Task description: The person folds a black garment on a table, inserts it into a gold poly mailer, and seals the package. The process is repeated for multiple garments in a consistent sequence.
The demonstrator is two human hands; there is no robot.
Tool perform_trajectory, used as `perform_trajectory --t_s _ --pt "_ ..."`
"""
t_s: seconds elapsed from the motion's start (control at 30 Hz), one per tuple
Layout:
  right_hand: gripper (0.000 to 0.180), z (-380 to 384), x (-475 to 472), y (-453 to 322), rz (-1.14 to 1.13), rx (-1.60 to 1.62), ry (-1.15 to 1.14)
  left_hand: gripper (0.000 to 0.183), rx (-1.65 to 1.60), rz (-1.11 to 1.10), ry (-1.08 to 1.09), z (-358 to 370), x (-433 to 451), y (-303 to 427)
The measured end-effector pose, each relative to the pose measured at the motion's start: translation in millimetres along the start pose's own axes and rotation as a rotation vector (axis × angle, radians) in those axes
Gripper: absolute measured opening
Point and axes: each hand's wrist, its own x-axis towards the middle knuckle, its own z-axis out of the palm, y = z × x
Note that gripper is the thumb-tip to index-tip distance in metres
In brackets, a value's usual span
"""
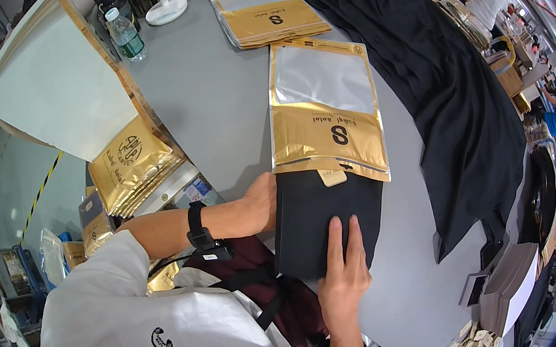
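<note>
A folded black cloth [307, 230] lies in front of me with a pale tag [332, 177] at its far end. That end meets the near edge of a gold bag [332, 122] with a clear window; how far the cloth reaches inside is hidden. My left hand [263, 200] grips the cloth's left edge, its fingers out of sight under it. At the near right corner, my right hand [348, 269] holds the cloth, two fingers stretched apart on top and the thumb hidden.
More gold bags [266, 6] are stacked farther back. Loose black fabric [447, 90] drapes along the right. A fan [165, 8] and a water bottle [126, 35] stand back left, near filled gold packets [131, 165] by a white board [65, 72]. Grey cards [508, 288] are piled right.
</note>
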Motion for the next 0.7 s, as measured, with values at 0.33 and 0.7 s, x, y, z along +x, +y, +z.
perform_trajectory --t_s 0.33,0.7 --pt "0.043 102.7 114.2 46.4 -0.137 -0.110 0.096 0.032 -0.076 0.020 0.145 10.2 4.0 -0.3" --pt "0.044 103.4 39.1 30.8 -0.092 0.338 -0.045 0.019 -0.757 0.181 0.468 -48.3 -54.8 37.4"
